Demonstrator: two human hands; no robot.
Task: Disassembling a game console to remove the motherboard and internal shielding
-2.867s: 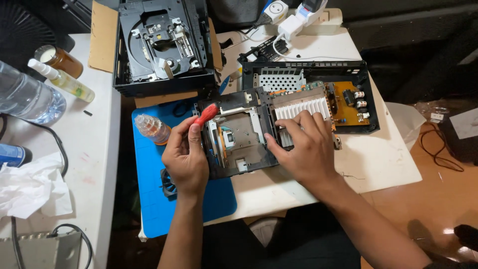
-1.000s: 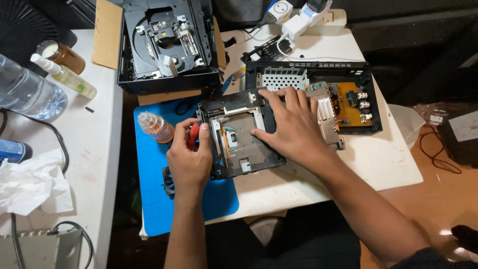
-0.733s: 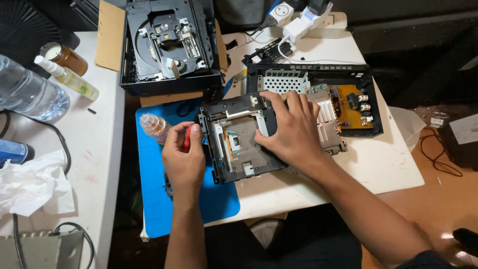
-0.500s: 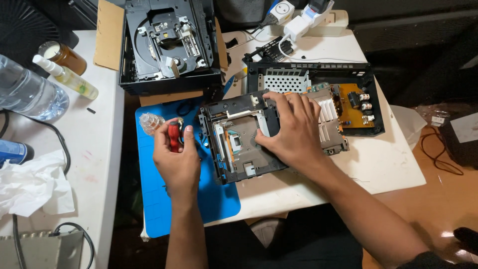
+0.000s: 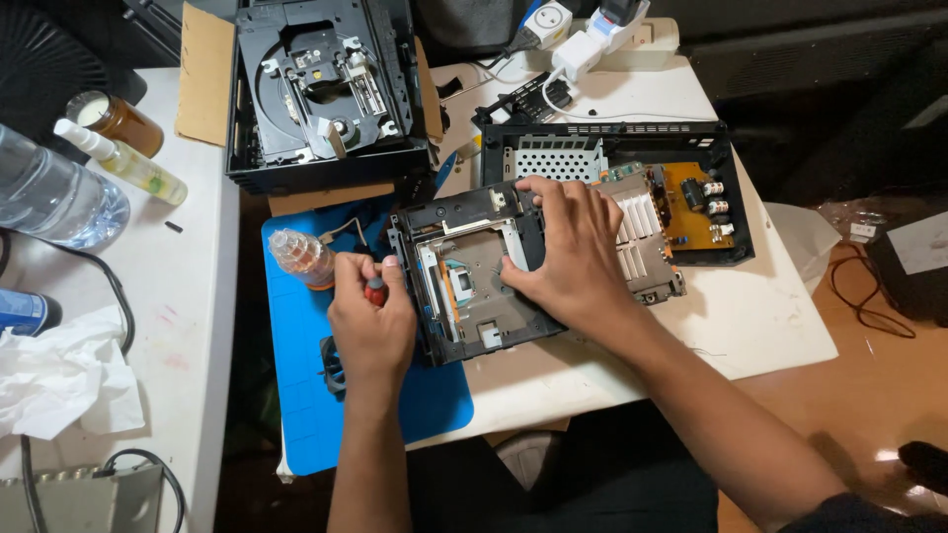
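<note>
My left hand (image 5: pixel 370 321) is closed around a red-handled screwdriver (image 5: pixel 376 291) over the blue work mat (image 5: pixel 301 395), just left of a black and grey drive frame (image 5: pixel 464 296). My right hand (image 5: pixel 568 257) lies flat on top of that frame, fingers spread across its upper right part, pressing it down. The frame rests on the white table, partly over an opened black console case (image 5: pixel 711 148) with a metal shield (image 5: pixel 642 247) and a yellow circuit board (image 5: pixel 691 202).
A black disc drive unit (image 5: pixel 321 89) sits on cardboard at the back. A small clear bottle (image 5: pixel 299 255) stands on the mat. On the left: a water bottle (image 5: pixel 49 197), spray bottle (image 5: pixel 123 158), amber jar (image 5: pixel 114 116), crumpled tissue (image 5: pixel 59 375). Power adapters (image 5: pixel 583 30) lie at the back.
My left hand drew the screwdriver off the drive frame and moved left over the mat. My right hand shifted left and up, from the shield onto the frame.
</note>
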